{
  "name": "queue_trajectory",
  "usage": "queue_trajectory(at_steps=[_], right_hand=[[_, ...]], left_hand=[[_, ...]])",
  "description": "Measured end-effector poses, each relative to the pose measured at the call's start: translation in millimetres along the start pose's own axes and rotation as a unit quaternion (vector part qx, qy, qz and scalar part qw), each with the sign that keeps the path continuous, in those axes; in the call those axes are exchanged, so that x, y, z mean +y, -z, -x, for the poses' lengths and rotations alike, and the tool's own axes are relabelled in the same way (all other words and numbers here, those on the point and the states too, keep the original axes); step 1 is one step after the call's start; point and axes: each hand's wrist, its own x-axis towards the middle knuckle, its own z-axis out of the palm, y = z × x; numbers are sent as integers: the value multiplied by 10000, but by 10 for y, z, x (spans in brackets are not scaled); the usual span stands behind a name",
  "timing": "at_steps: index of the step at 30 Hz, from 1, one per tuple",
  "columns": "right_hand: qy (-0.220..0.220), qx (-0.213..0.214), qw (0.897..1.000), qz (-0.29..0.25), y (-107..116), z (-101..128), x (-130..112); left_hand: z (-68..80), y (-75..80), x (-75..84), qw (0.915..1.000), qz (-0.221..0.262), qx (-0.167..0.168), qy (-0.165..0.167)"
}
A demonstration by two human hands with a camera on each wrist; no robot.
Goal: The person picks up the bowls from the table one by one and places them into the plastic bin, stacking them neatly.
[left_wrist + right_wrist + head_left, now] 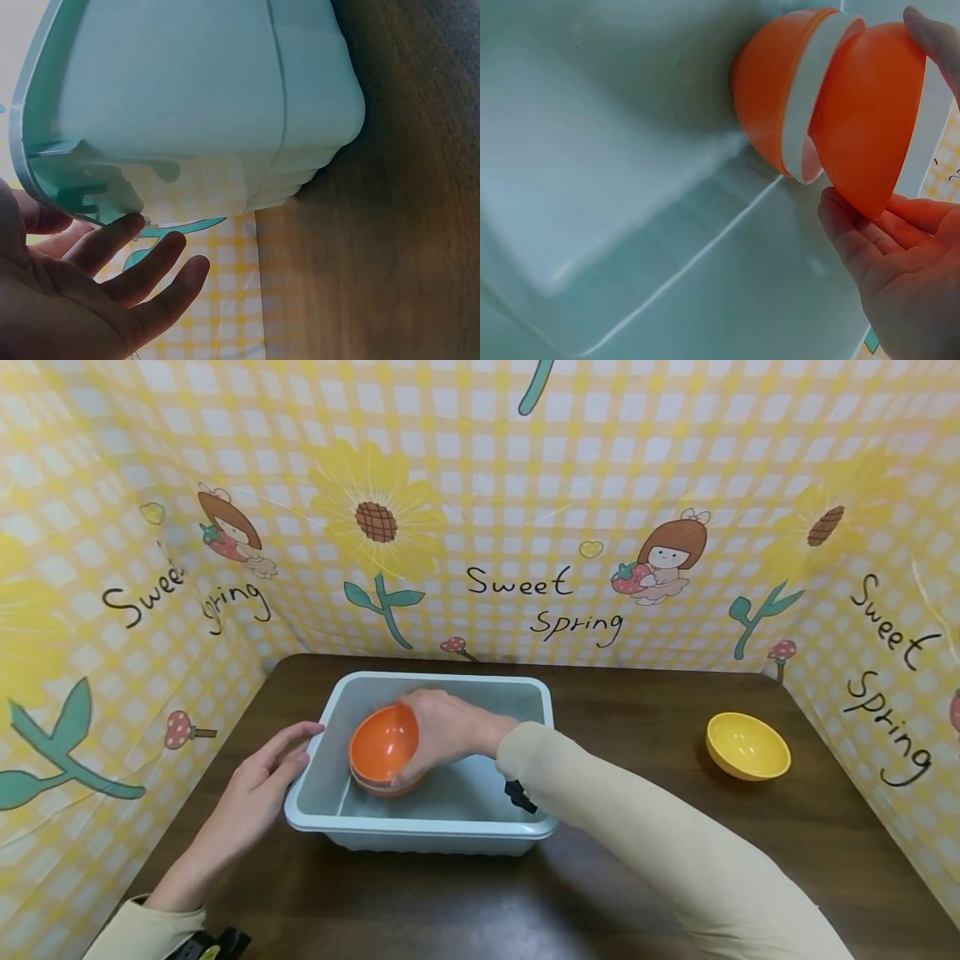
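Head view shows my left hand (258, 777) flat against the tub's (420, 835) rim, steadying it, while my right hand (442, 727) grips the tilted orange bowl (382, 745) inside; I'd lift gently, leaving the nested bowl (769, 97) undisturbed.

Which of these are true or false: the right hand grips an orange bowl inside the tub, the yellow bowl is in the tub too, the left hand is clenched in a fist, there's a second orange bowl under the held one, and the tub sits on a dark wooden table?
1. The right hand grips an orange bowl inside the pale blue tub. True.
2. The yellow bowl lies in the tub. False: it stands on the table, apart from the tub, on the person's right.
3. The left hand is clenched in a fist. False: its fingers are straight, at the tub's left rim.
4. A second orange bowl sits under the held one. True.
5. The tub sits on a dark wooden table. True.
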Motion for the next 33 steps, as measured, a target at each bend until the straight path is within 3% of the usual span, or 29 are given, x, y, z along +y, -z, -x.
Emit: queue_trajectory(at_steps=[33], right_hand=[[-352, -293, 9977, 502, -165, -104, -3]], left_hand=[[15, 7, 2, 10000, 36, -12, -2]])
